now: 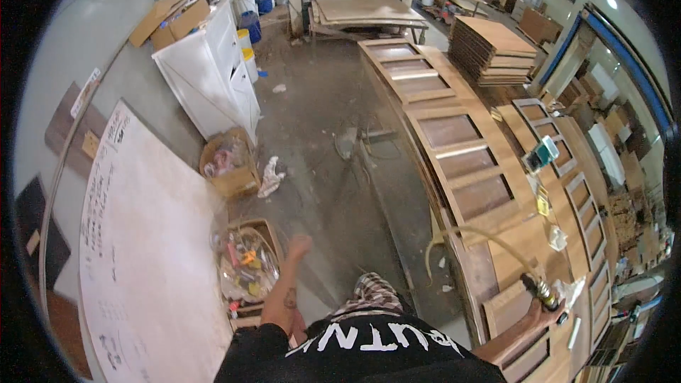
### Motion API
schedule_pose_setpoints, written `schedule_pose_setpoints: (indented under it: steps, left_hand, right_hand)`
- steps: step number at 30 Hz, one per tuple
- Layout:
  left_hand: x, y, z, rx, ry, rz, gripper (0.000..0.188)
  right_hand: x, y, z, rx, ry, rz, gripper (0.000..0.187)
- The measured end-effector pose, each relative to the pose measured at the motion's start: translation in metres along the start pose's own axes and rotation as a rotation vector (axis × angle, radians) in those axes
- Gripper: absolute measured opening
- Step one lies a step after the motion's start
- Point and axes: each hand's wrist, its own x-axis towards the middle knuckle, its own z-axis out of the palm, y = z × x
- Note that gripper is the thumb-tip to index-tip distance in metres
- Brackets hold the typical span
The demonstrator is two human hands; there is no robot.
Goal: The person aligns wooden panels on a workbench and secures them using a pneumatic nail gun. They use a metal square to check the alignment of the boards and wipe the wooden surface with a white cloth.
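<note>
At the lower right, my right hand [550, 313] is wrapped round a black and brass-coloured hand tool [540, 292], whose exact kind I cannot make out. A tan hose [489, 232] curves from the tool over the near edge of the panel stack. The tool is held above a long wooden door panel [489, 170] with several recessed sections. My left hand [301, 245] hangs low beside me over the floor, fingers curled in and nothing visible in them. Closest to it is a cardboard box [269, 237] of mixed small items.
A white board [156, 241] leans along the left wall, beyond it a white cabinet [206, 64]. Another cardboard box [237, 183] and a crumpled cloth [271, 176] lie on the floor. A green-topped tool [543, 152] rests on the panels. Stacked boards [496, 42] stand farther back.
</note>
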Motion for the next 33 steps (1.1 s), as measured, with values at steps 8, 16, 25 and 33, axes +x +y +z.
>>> schedule_pose_setpoints:
  steps: [8,16,25,33]
  left_hand:
    - [0.130,0.052,-0.095,-0.058,0.115,0.049,0.021]
    - [0.164,-0.207,-0.182,0.026,0.034,-0.208,0.025]
    - [0.327,-0.053,-0.205,-0.734,-0.063,-0.247,0.047]
    - [0.686,0.158,-0.351,-0.806,-0.095,-0.034,0.046]
  right_hand:
    - [-0.042,0.291,0.174,0.665,-0.438,0.554,0.018]
    - [-0.178,0.581,0.384,0.063,-0.554,0.927,0.022]
    - [-0.322,0.834,0.471,-0.070,-0.661,1.710,0.007]
    - [-0.272,0.936,0.622,0.255,-0.625,1.247,0.025]
